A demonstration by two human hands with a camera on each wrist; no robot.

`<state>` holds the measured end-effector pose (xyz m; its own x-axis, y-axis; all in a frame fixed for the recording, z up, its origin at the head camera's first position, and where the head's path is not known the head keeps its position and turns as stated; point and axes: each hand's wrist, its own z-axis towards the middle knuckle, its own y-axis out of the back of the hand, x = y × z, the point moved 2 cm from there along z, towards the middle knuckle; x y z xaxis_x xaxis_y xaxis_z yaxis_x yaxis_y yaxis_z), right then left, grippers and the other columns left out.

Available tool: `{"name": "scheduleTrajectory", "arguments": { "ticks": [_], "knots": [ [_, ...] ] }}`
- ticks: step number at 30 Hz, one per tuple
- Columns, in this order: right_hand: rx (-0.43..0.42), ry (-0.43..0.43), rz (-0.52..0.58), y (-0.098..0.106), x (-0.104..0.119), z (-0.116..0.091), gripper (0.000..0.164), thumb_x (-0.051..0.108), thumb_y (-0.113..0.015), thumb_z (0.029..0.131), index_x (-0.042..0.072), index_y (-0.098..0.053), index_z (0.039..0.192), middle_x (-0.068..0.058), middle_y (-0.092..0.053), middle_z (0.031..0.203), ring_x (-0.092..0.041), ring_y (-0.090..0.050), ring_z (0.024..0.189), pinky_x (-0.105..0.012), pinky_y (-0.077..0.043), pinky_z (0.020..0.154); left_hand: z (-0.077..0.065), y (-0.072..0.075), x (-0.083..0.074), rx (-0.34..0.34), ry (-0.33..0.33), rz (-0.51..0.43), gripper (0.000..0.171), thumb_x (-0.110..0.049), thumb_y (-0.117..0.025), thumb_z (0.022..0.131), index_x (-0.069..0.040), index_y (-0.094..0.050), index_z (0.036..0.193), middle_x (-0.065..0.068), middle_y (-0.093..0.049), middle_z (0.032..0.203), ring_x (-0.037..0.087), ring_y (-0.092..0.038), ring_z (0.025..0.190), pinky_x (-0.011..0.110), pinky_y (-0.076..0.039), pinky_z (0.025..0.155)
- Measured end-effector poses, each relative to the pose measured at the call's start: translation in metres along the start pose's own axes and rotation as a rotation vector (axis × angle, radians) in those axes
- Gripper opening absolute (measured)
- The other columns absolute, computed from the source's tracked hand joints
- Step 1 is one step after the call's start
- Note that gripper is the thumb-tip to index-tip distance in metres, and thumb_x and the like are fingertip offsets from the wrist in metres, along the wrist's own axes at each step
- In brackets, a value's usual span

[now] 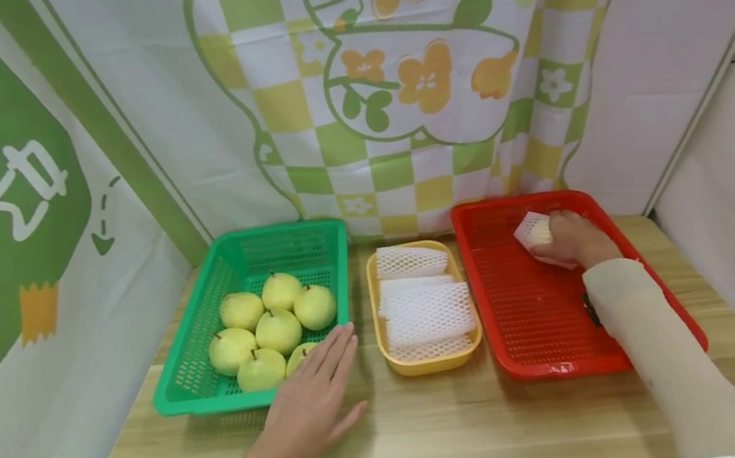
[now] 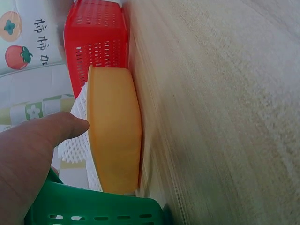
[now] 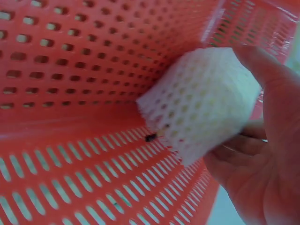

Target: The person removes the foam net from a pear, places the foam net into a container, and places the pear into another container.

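In the red basket (image 1: 535, 314), my right hand (image 1: 576, 236) grips a pear in a white foam net sleeve (image 1: 536, 231) near the back. Close up in the right wrist view, the sleeved pear (image 3: 201, 98) sits between thumb and fingers, its dark stem end poking out of the net. My left hand (image 1: 309, 405) lies with straight fingers at the front right corner of the green basket (image 1: 221, 403), holding nothing. Several yellow-green pears (image 1: 278, 330) fill the front part of that basket, one partly hidden by the left hand.
Between the two baskets stands a yellow tub (image 1: 434, 364) with several white foam net sleeves (image 1: 428, 312), some jutting over its rim. All three containers are on a wooden table (image 1: 447, 442). A printed curtain (image 1: 403, 93) hangs behind them, and white cloth walls flank both sides.
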<state>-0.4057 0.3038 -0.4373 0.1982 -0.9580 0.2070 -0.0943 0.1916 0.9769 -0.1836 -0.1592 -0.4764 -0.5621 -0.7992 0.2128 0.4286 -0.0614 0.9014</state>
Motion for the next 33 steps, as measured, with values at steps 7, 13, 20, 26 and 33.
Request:
{"name": "scheduleTrajectory", "arguments": {
  "ticks": [7,13,20,26,33],
  "knots": [
    [0.021,-0.089,0.035,-0.011,-0.005,0.006,0.090,0.036,-0.071,0.095,-0.026,-0.028,0.143,-0.044,-0.044,0.133,-0.051,-0.056,0.110,-0.066,-0.052,0.100,0.000,0.000,0.000,-0.003,-0.003,0.029,0.094,-0.054,-0.075,0.092,0.003,-0.042,0.158,0.018,-0.037,0.170,0.034,-0.040,0.156,0.046,-0.040,0.126],
    [-0.024,-0.055,0.028,-0.013,-0.009,0.010,0.080,0.033,-0.070,0.093,-0.024,-0.036,0.136,-0.041,-0.050,0.123,-0.049,-0.058,0.103,-0.063,-0.054,0.093,0.000,0.001,0.001,0.001,0.003,0.034,0.092,-0.054,-0.075,0.093,0.003,-0.042,0.158,0.018,-0.036,0.170,0.034,-0.040,0.156,0.044,-0.037,0.127],
    [-0.078,0.074,-0.036,-0.009,-0.004,0.005,0.056,0.030,-0.073,0.090,-0.015,-0.053,0.117,-0.028,-0.062,0.103,-0.035,-0.059,0.084,-0.050,-0.056,0.079,0.000,0.001,0.000,0.009,-0.001,0.027,0.091,-0.053,-0.075,0.093,0.002,-0.043,0.158,0.018,-0.038,0.170,0.033,-0.040,0.157,0.043,-0.037,0.127],
    [-0.126,0.197,-0.113,0.008,0.018,-0.006,0.053,0.024,-0.075,0.086,-0.015,-0.055,0.115,-0.028,-0.064,0.101,-0.036,-0.061,0.082,-0.052,-0.059,0.079,-0.001,0.000,0.000,0.012,0.008,0.015,0.091,-0.053,-0.075,0.093,0.002,-0.044,0.158,0.018,-0.038,0.169,0.034,-0.041,0.156,0.045,-0.037,0.127],
    [-0.223,0.298,-0.126,0.048,0.055,-0.029,0.067,0.024,-0.081,0.081,-0.014,-0.051,0.127,-0.033,-0.061,0.114,-0.042,-0.062,0.090,-0.057,-0.059,0.076,0.000,-0.001,0.001,0.005,0.008,0.015,0.092,-0.053,-0.076,0.092,0.002,-0.043,0.158,0.017,-0.038,0.170,0.034,-0.040,0.157,0.045,-0.038,0.127]
  ]
}}
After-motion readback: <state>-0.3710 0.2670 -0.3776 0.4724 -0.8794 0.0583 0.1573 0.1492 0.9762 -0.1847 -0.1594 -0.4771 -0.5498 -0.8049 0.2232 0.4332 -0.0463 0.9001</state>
